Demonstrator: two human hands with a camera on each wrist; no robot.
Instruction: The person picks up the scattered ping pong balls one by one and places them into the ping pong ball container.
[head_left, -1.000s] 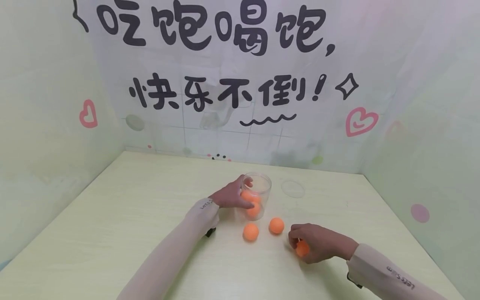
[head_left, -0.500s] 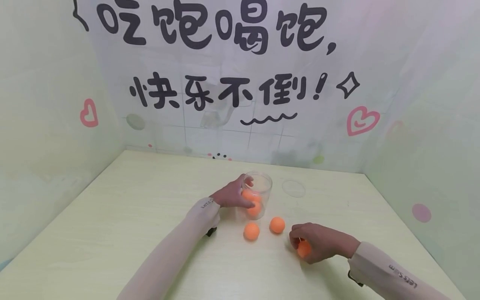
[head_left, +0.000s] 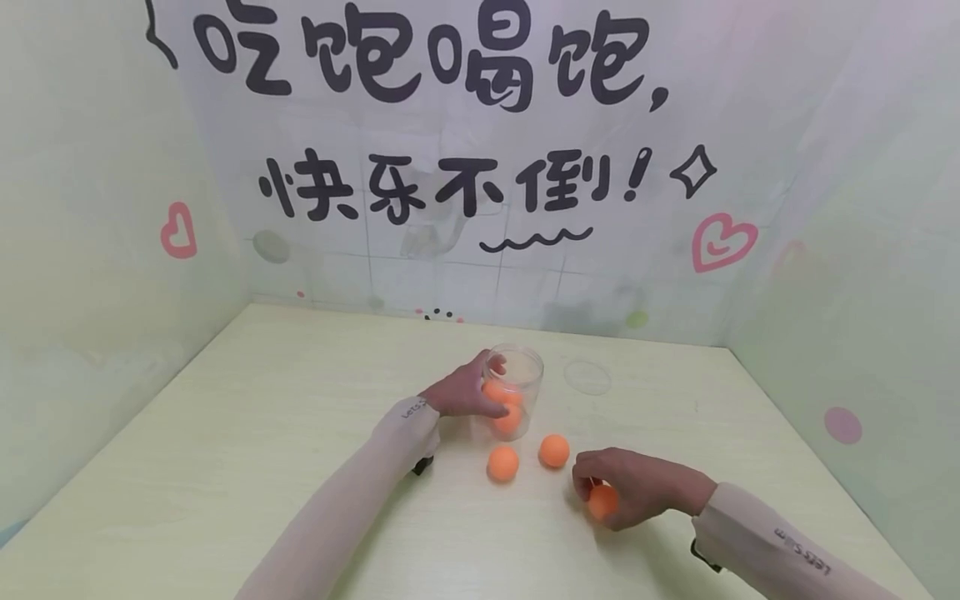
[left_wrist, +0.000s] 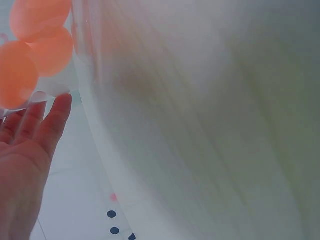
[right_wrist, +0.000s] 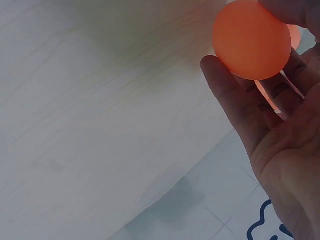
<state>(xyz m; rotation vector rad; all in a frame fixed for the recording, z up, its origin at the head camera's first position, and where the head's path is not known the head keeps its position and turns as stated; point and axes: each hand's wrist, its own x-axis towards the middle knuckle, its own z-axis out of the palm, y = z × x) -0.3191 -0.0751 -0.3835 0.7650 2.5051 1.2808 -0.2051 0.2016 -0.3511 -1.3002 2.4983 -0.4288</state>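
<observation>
My left hand [head_left: 467,390] grips a clear plastic jar [head_left: 531,390] from its left side, thumb in front and fingers behind. Inside the upright jar lie several orange ping-pong balls [head_left: 507,419], seen close up through the wall in the left wrist view, where the fingers [left_wrist: 60,117] lie along the jar. My right hand [head_left: 641,485] holds another orange ping-pong ball [head_left: 603,503] between thumb and fingers, low over the table. In the right wrist view this ball [right_wrist: 252,40] sits at the fingertips. Two loose balls, a left one [head_left: 503,463] and a right one [head_left: 554,451], rest between the hands.
A round clear lid [head_left: 587,377] lies flat on the table to the right of the jar. The pale wooden table [head_left: 300,375] meets a printed back wall [head_left: 450,283] and side walls at left and right.
The right hand and its ball have shifted slightly left and toward the near edge. The left hand, jar and loose balls stay put.
</observation>
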